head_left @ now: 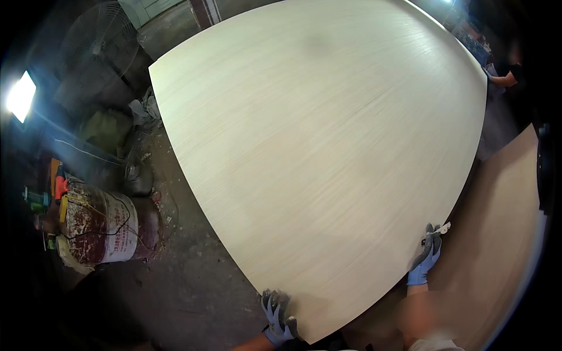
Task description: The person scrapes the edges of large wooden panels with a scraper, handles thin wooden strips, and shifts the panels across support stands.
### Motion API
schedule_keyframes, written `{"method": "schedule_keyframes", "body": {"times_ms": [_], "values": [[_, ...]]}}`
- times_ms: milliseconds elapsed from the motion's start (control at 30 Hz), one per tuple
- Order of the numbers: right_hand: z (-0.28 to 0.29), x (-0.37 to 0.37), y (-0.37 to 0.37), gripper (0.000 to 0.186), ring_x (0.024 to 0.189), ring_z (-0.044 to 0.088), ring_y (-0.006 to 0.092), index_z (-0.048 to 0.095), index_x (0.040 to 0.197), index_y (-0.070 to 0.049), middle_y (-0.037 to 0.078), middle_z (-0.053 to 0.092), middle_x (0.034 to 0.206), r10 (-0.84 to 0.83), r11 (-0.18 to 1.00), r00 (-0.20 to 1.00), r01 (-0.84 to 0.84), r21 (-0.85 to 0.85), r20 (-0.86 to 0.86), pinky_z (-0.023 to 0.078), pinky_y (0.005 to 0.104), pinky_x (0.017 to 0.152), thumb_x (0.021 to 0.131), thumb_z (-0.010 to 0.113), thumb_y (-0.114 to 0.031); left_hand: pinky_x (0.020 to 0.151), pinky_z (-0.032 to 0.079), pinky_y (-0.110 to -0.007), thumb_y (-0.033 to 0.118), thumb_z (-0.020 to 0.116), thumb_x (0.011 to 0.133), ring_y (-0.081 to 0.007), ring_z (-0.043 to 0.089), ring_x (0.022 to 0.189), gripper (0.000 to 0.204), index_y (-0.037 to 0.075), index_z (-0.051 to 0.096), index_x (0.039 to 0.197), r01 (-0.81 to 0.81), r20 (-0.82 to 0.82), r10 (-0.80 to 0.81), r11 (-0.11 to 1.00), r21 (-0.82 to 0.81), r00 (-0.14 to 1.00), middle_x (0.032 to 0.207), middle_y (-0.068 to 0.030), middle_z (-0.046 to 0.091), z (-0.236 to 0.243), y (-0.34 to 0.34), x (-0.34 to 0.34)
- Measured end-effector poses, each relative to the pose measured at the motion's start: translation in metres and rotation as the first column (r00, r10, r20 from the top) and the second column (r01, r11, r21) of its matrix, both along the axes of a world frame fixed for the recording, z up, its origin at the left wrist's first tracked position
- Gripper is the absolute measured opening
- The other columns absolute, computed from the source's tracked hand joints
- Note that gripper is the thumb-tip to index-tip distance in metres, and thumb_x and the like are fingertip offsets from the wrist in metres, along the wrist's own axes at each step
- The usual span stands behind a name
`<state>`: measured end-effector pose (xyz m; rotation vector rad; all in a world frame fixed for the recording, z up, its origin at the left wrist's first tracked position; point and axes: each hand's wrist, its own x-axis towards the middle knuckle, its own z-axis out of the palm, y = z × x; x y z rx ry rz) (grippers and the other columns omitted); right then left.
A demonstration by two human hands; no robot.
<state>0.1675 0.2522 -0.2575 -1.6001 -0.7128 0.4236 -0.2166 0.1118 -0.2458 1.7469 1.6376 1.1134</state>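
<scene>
A large pale wood sheet [319, 158] fills the middle of the view. My left hand [278, 316], in a blue and dark-grey glove, grips its edge near the closest corner, fingers curled at the rim. My right hand [428, 254], gloved alike, rests at the sheet's right edge, its fingers closed round a small pale object [444, 228], perhaps a tool, too small to make out.
A browner panel [497, 222] lies to the right. A person's arm [502, 79] touches the far right corner. On the left are a stained drum [88, 222] with tools and cords, a standing fan [96, 47], a bright lamp [20, 96] and sacks [108, 128].
</scene>
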Motion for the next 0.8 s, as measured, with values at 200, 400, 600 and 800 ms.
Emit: {"method": "schedule_keyframes", "body": {"times_ms": [200, 400, 600, 800], "values": [[-0.001, 0.01, 0.043, 0.035, 0.124, 0.045, 0.0214, 0.061, 0.115, 0.003, 0.014, 0.047, 0.138, 0.182, 0.983, 0.952, -0.171, -0.063, 0.247, 0.036, 0.0329, 0.1, 0.095, 0.043, -0.02, 0.108, 0.018, -0.059, 0.024, 0.043, 0.086, -0.0365, 0.042, 0.123, 0.041, -0.001, 0.056, 0.116, 0.046, 0.013, -0.046, 0.999, 0.025, 0.999, 0.124, -0.0169, 0.055, 0.011, 0.072, -0.002], [-0.012, 0.025, 0.049, 0.034, 0.117, 0.051, 0.021, 0.062, 0.114, 0.001, 0.012, 0.054, 0.129, 0.121, 0.991, 0.988, -0.115, -0.068, 0.093, 0.037, 0.0321, 0.098, 0.094, 0.046, -0.021, 0.11, 0.017, -0.055, 0.019, 0.045, 0.085, -0.0349, 0.045, 0.121, 0.041, -0.001, 0.056, 0.119, 0.082, 0.003, -0.082, 0.995, 0.063, 0.997, 0.121, -0.0171, 0.057, 0.007, 0.071, -0.006], [-0.004, 0.024, 0.053, 0.022, 0.094, 0.055, 0.0139, 0.063, 0.102, -0.001, 0.006, 0.065, 0.105, 0.085, 0.996, 0.985, -0.085, 0.009, -0.148, 0.04, 0.0283, 0.084, 0.086, 0.061, -0.015, 0.11, 0.006, -0.059, 0.024, 0.046, 0.09, -0.0398, 0.028, 0.132, 0.039, 0.011, 0.055, 0.125, 0.078, -0.069, -0.073, 0.995, 0.064, 0.995, 0.132, -0.0116, 0.049, 0.022, 0.063, -0.009], [0.004, -0.043, -0.031, 0.015, 0.09, 0.055, 0.0142, 0.063, 0.094, 0.001, 0.006, 0.063, 0.097, 0.365, 0.928, 0.809, -0.28, 0.245, -0.461, 0.042, 0.0311, 0.087, 0.084, 0.058, -0.008, 0.11, 0.006, -0.059, 0.033, 0.056, 0.085, -0.0398, 0.023, 0.135, 0.048, 0.009, 0.053, 0.126, 0.23, -0.319, -0.245, 0.969, -0.084, 0.916, 0.14, -0.0126, 0.04, 0.053, 0.068, -0.021]]}}
